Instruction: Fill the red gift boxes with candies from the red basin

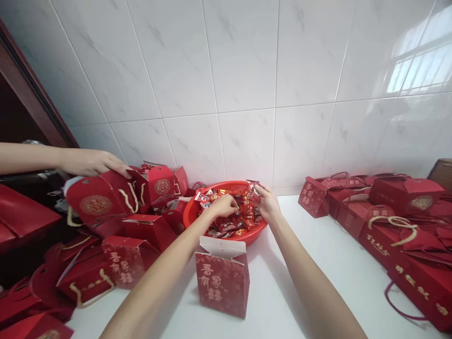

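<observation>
A red plastic basket (189,217) full of wrapped candies (226,227) stands against the wall. Inside it, my left hand (225,206) is closed with fingers bent down among the candies; what they pinch is hidden. Over the basket's right rim, my right hand (269,203) grips a dark red candy packet (253,190) between thumb and fingers. Between my forearms and in front of the basket, a red gift box (221,285) with pale lettering stands upright, its top flaps open.
Many red gift boxes with rope handles crowd the left side (93,205) and the right side (381,238) of the white table (300,245). Another person's hand (93,162) rests on a box at the left. White wall tiles (247,146) rise behind.
</observation>
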Tool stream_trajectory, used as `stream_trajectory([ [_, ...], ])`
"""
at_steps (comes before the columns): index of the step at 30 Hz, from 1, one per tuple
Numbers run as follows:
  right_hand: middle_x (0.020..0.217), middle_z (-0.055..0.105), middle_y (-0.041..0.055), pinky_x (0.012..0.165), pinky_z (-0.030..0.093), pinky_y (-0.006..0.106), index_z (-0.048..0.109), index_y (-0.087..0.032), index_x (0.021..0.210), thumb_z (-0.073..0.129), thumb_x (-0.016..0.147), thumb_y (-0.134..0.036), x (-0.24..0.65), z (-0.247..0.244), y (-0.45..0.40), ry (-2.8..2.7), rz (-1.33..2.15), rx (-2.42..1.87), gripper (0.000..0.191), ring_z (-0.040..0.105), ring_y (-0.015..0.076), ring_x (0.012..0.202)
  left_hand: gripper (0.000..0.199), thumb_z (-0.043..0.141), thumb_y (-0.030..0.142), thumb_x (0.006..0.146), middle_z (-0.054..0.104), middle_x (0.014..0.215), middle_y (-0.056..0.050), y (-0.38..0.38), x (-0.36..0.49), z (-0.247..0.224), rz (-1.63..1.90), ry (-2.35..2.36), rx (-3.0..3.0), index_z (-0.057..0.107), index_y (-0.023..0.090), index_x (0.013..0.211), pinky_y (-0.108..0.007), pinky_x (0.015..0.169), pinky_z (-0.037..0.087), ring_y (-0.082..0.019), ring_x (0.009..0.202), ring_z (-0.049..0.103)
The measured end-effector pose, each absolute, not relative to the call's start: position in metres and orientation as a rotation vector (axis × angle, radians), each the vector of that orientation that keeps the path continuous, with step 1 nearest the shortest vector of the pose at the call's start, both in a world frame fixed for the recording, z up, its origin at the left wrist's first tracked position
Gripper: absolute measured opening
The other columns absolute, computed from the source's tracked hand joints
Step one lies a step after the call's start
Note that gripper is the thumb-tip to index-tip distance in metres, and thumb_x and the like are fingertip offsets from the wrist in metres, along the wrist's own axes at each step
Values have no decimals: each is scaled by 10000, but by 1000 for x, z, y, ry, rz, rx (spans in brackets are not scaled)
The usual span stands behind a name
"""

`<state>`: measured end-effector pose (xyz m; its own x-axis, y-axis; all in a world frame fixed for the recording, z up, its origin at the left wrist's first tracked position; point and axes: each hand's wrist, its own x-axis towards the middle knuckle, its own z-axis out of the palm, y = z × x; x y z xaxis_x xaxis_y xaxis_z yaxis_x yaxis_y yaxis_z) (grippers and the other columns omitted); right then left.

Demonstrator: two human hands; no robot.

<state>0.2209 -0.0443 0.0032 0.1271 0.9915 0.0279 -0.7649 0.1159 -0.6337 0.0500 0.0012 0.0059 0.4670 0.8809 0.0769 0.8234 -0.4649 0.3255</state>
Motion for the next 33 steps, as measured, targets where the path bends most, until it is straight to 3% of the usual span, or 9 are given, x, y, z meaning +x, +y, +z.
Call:
stream_trajectory([
  [3, 636, 671, -59, 538, 527, 213, 633, -185, 728, 809, 622, -115, 221, 3, -45, -534, 1397, -537, 217, 612, 96, 537, 286, 594, 332, 781, 789, 912, -76, 4, 40, 12, 614, 1333, 2250, 793, 155, 887, -304, 767, 515, -224, 827, 703],
  [6, 647, 677, -62, 535, 527, 213, 631, -192, 734, 816, 634, -131, 221, 3, -45, -576, 1420, -536, 219, 613, 95, 539, 358, 726, 424, 681, 779, 1021, -106, -4, 31, 18, 930, 1133, 1927, 794, 147, 896, -358, 876, 514, -263, 955, 690],
  [11, 674, 701, -52, 536, 525, 207, 645, -195, 763, 830, 619, -135, 222, 4, -45, -597, 1470, -519, 242, 629, 99, 560, 429, 833, 449, 553, 778, 1000, -99, -29, 29, 22, 1161, 1089, 1622, 785, 162, 868, -378, 871, 521, -262, 949, 690],
  [18, 742, 734, -28, 575, 548, 213, 688, -179, 808, 906, 519, -196, 213, 19, -58, -720, 1505, -435, 362, 667, 116, 644, 482, 820, 545, 574, 774, 890, -85, -54, 32, 30, 1549, 1063, 1529, 750, 148, 838, -372, 877, 525, -241, 892, 693],
  [22, 783, 743, -16, 630, 562, 221, 708, -179, 841, 918, 508, -229, 200, 32, -72, -816, 1468, -409, 397, 675, 121, 693, 442, 799, 526, 642, 767, 890, -67, -74, 34, 38, 1631, 993, 1587, 724, 153, 868, -362, 874, 539, -228, 886, 701],
  [26, 764, 731, -25, 588, 542, 225, 696, -197, 838, 893, 565, -223, 191, 40, -85, -818, 1497, -410, 337, 658, 117, 643, 403, 783, 508, 680, 768, 910, -58, -94, 37, 45, 1652, 963, 1612, 711, 163, 875, -351, 869, 553, -224, 894, 709],
  [33, 802, 730, -32, 585, 555, 239, 673, -215, 846, 855, 625, -202, 179, 45, -100, -720, 1514, -473, 286, 658, 122, 661, 434, 762, 476, 727, 765, 1066, -89, -115, 32, 47, 1564, 968, 1607, 730, 159, 1022, -387, 937, 549, -265, 1017, 705],
])
